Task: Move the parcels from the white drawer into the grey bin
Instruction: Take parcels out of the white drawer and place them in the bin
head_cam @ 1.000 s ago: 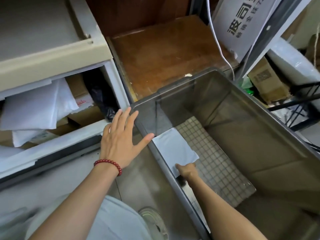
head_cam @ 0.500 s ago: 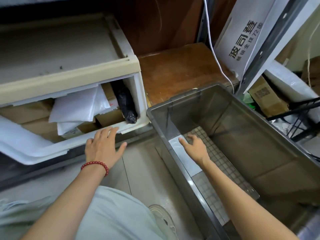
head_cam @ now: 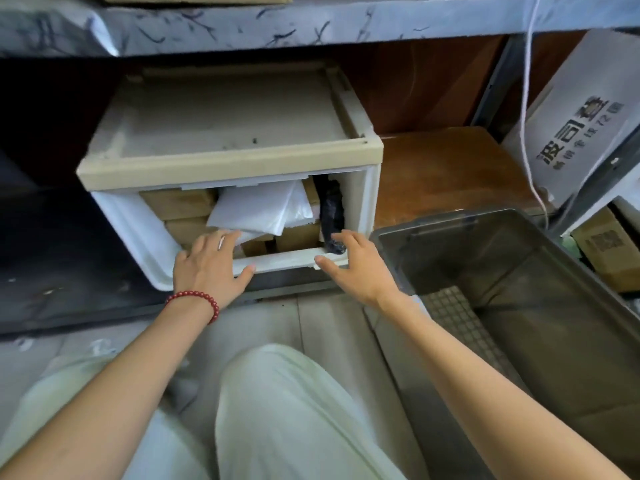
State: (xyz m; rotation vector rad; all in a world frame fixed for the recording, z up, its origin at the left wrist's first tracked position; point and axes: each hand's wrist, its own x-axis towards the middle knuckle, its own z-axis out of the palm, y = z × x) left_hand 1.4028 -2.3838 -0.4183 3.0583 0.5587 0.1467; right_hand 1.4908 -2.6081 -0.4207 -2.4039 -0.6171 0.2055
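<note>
White drawer [head_cam: 287, 259], cream frame [head_cam: 228, 168] above it. Contents: one white parcel [head_cam: 263, 209], one black parcel [head_cam: 330, 209], brown boxes [head_cam: 176, 202]. Grey bin [head_cam: 433, 261], smoky translucent walls; its floor [head_cam: 457, 317] carries a fine square grid (paler than the walls). Bracelet [head_cam: 194, 299]: dark red beads. Shelf [head_cam: 242, 26]: pale grey, dark marbled veins. Board [head_cam: 443, 168]: reddish brown. Trousers [head_cam: 294, 410]: pale greenish white. Bag [head_cam: 581, 133]: white, dark printed characters.

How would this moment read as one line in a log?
left hand: open, on white drawer rim | right hand: open, at black parcel | grey bin: right of drawer
</note>
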